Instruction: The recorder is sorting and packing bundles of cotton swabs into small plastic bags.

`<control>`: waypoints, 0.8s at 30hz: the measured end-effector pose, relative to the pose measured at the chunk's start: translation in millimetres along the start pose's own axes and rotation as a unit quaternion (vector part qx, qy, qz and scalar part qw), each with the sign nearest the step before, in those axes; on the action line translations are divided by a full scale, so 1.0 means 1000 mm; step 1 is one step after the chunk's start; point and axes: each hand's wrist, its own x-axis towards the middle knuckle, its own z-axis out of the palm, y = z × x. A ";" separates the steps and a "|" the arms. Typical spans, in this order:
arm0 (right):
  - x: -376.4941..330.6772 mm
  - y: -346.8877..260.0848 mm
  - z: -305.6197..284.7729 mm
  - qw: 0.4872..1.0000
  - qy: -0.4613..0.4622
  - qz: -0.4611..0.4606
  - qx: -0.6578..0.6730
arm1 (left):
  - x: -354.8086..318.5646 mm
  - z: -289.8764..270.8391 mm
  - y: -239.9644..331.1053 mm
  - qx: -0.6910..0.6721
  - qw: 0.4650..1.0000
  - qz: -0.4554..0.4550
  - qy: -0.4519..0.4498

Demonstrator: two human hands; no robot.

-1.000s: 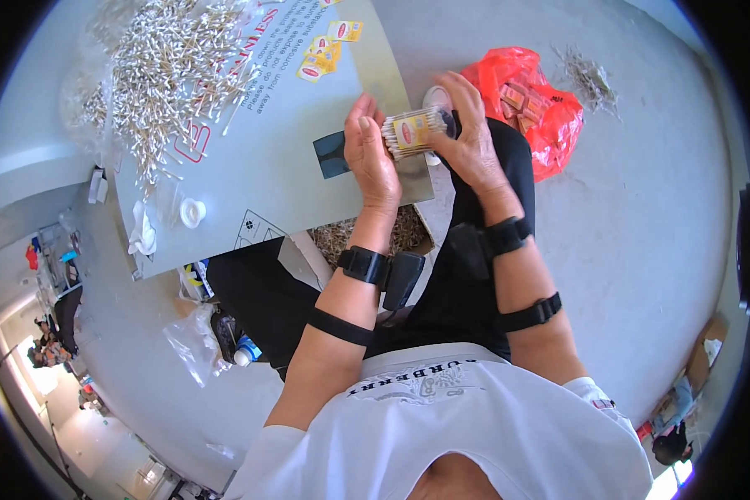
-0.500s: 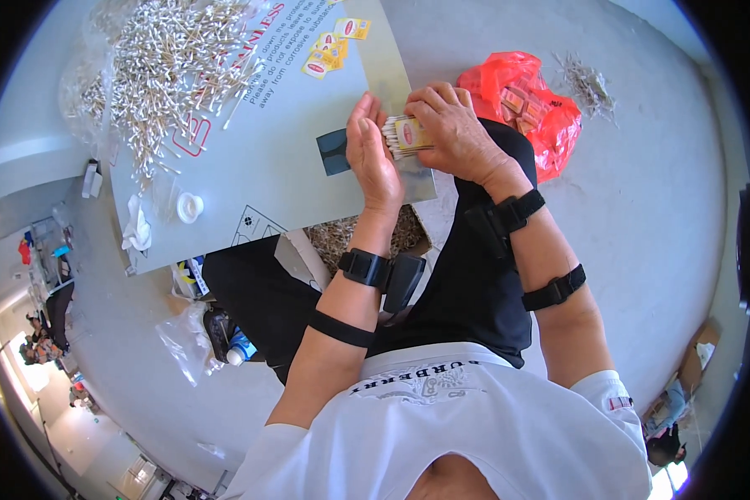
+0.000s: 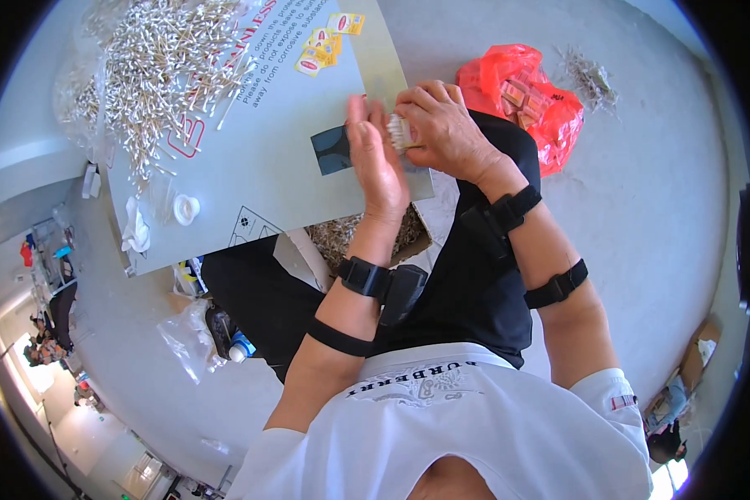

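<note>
My right hand (image 3: 443,127) is cupped over a small round container of cotton swabs (image 3: 400,132), hiding most of it. My left hand (image 3: 377,162) presses flat against the container's left end, fingers straight and pointing away from me. Both hands hover over the near right corner of a grey board (image 3: 258,167) that rests across my lap. A small dark card (image 3: 332,150) lies on the board just left of my left hand. A big loose pile of cotton swabs (image 3: 158,67) covers the board's far left part.
A red plastic bag of small packets (image 3: 525,92) lies on the floor to the right, with loose swabs (image 3: 592,75) beyond it. A white cap (image 3: 186,208) and yellow stickers (image 3: 329,46) sit on the board. An open box of swabs (image 3: 350,233) sits under the board's edge.
My right hand has slid over the container and now covers it, where its label showed before. My left hand has straightened flat against its end. Both hands shifted slightly left.
</note>
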 end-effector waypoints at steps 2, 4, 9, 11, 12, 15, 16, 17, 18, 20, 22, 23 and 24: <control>0.003 -0.001 0.001 1.000 -0.013 -0.007 0.016 | 0.000 0.009 -0.003 -0.071 0.996 -0.044 0.023; 0.001 0.000 0.001 1.000 -0.004 -0.014 0.012 | 0.000 0.009 -0.004 -0.075 0.996 -0.031 0.027; -0.005 -0.002 -0.001 1.000 0.016 -0.012 -0.014 | -0.013 -0.004 0.008 0.025 0.994 -0.023 0.101; -0.006 -0.003 0.000 0.999 0.010 -0.005 -0.034 | -0.018 -0.016 0.014 0.019 0.991 -0.116 0.069; -0.006 -0.003 -0.001 0.999 0.011 -0.003 -0.034 | -0.017 -0.012 0.019 0.012 0.990 -0.121 0.073; -0.003 0.001 -0.001 1.000 -0.006 -0.015 -0.018 | -0.005 -0.021 0.028 -0.005 0.981 -0.186 0.052; -0.003 0.002 0.000 1.000 -0.007 -0.023 -0.015 | -0.001 -0.022 0.030 0.001 0.979 -0.196 0.050; -0.002 0.003 0.001 0.999 -0.007 -0.032 -0.012 | 0.003 -0.022 0.031 0.001 0.979 -0.196 0.050; -0.002 0.003 0.001 0.999 -0.008 -0.032 -0.011 | 0.007 -0.023 0.032 -0.019 0.970 -0.236 0.051; -0.001 0.004 0.000 0.999 -0.010 -0.036 -0.023 | 0.015 -0.023 0.034 -0.039 0.959 -0.276 0.054; 0.001 0.004 0.000 0.999 -0.015 -0.038 -0.022 | 0.021 -0.024 0.034 -0.073 0.944 -0.316 0.060; 0.002 0.004 0.001 0.999 -0.020 -0.039 -0.022 | 0.021 -0.025 0.034 -0.073 0.944 -0.316 0.061; 0.002 0.004 0.001 0.999 -0.020 -0.040 -0.022 | 0.022 -0.025 0.034 -0.068 0.947 -0.311 0.049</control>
